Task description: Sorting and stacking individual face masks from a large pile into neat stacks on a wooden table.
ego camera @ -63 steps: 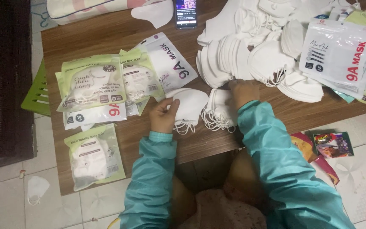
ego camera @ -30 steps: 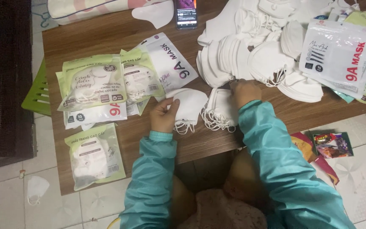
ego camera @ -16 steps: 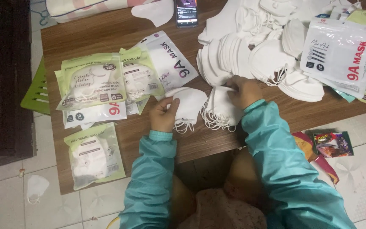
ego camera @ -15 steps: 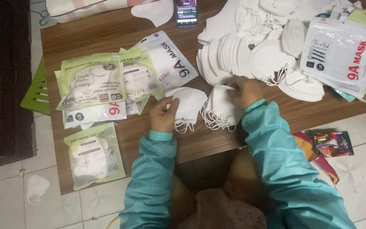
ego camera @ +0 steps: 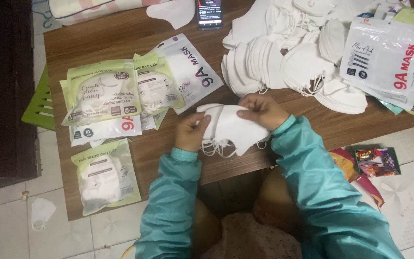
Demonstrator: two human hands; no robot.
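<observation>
Left hand (ego camera: 191,132): pinching the left edge of the white mask stack (ego camera: 233,127).
Right hand (ego camera: 261,110): gripping the stack's top edge.
Stack: held just above the tabletop (ego camera: 120,36), near its front edge.
Beside it: sealed mask packs (ego camera: 102,93).

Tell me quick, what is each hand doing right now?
Left hand: closed on the left edge of a small stack of white face masks.
Right hand: gripping the top of the same stack.

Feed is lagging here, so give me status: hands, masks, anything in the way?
Left hand and right hand both grip white mask stack. Stack over wooden table edge. Nothing blocking.
</observation>
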